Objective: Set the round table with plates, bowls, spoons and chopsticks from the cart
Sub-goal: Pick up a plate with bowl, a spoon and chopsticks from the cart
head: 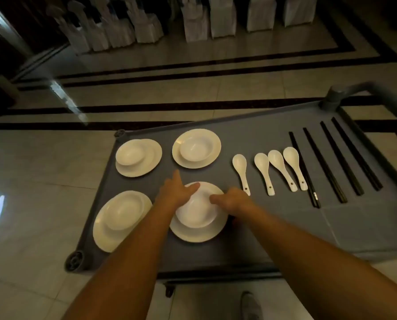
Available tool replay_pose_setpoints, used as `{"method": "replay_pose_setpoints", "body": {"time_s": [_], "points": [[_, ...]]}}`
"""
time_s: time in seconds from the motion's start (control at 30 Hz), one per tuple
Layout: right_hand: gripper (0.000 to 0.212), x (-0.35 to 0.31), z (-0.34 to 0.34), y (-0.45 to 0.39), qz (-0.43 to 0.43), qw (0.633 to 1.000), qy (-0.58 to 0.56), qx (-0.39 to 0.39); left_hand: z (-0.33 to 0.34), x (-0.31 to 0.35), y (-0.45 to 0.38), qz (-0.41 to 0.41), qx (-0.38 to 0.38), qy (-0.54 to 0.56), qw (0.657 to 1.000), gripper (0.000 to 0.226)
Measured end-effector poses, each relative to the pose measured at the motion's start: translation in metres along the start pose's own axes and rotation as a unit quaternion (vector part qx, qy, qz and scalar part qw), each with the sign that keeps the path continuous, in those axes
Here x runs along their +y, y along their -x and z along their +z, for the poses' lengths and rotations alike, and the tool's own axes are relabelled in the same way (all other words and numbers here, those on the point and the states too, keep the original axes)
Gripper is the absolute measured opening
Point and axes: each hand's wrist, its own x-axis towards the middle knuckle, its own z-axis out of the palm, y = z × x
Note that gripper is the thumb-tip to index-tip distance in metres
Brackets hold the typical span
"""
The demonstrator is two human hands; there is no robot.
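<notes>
A grey cart point(250, 144) carries several white plates, each with a white bowl on it. Both my hands are at the near right set. My left hand point(175, 192) lies over the far left rim of that plate point(198, 235), one finger stretched out past it and the thumb across the rim. My right hand point(233, 200) grips the plate's right edge, thumb on the rim of the bowl point(194, 213). Several white spoons point(265, 173) lie to the right. Beyond them are several pairs of black chopsticks point(324, 165).
The other plate-and-bowl sets stand at far left point(137, 158), far middle point(196, 147) and near left point(121, 219). The cart handle point(345, 93) rises at the far right. White-covered chairs point(197, 21) line the tiled floor behind. A shoe point(250, 306) shows below.
</notes>
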Motion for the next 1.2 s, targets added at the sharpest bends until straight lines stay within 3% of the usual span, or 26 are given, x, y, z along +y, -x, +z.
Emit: {"method": "replay_pose_setpoints", "body": {"time_s": [0.1, 0.3, 0.43, 0.77, 1.1, 1.2], "points": [[0.070, -0.003, -0.001, 0.000, 0.009, 1.000, 0.008, -0.017, 0.005, -0.014, 0.000, -0.029, -0.034, 0.091, 0.995, 0.107], [0.069, -0.004, -0.001, -0.002, 0.023, 0.999, -0.026, -0.034, 0.021, -0.045, 0.006, -0.100, -0.047, 0.126, 0.986, 0.110], [0.065, -0.004, 0.003, -0.003, 0.026, 0.999, -0.029, -0.035, 0.025, -0.054, 0.008, -0.117, -0.064, 0.225, 0.965, 0.091], [0.053, 0.002, -0.005, -0.005, 0.023, 1.000, -0.011, 0.005, 0.030, -0.055, 0.007, -0.108, -0.069, 0.298, 0.946, 0.045], [0.050, 0.006, -0.006, -0.009, 0.023, 0.999, -0.009, 0.025, 0.033, -0.056, 0.001, -0.138, -0.098, 0.379, 0.910, 0.051], [0.042, 0.003, -0.011, -0.009, 0.001, 0.997, 0.052, 0.052, 0.034, -0.056, 0.001, -0.138, -0.097, 0.378, 0.910, 0.052]]}}
